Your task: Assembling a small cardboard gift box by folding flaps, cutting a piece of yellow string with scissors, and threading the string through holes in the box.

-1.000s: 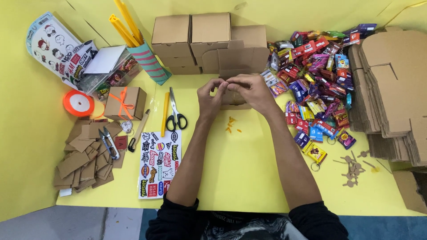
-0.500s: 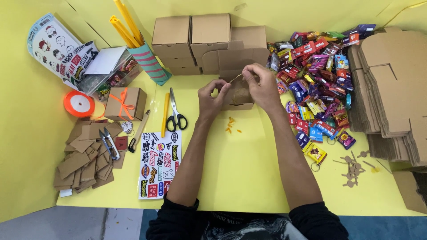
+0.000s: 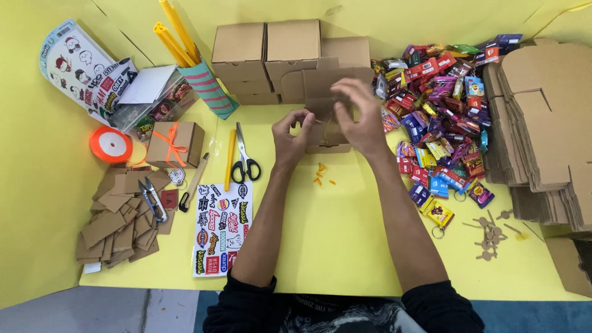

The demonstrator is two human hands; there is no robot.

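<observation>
A small brown cardboard box [image 3: 327, 105] with its lid flap raised stands on the yellow table [image 3: 345, 234] in front of me. My left hand [image 3: 291, 137] touches its left side, fingers curled at the front edge. My right hand [image 3: 361, 120] reaches over the box from the right, fingers spread across the flap and front. Something thin and pale shows between the hands; I cannot tell what it is. A few orange scraps [image 3: 320, 176] lie just below the box.
Closed brown boxes [image 3: 265, 55] stack behind. A heap of wrapped sweets [image 3: 441, 123] lies right, flat cardboard blanks [image 3: 542, 123] farther right. Scissors [image 3: 243, 157], a sticker sheet [image 3: 219, 228], a ribbon-tied box [image 3: 176, 143], an orange ribbon roll [image 3: 111, 145] and cardboard tags [image 3: 120, 222] sit left.
The box lid flap has come up from closed to raised. My right hand lifted and moved over the flap, while my left hand stayed at the box's left side.
</observation>
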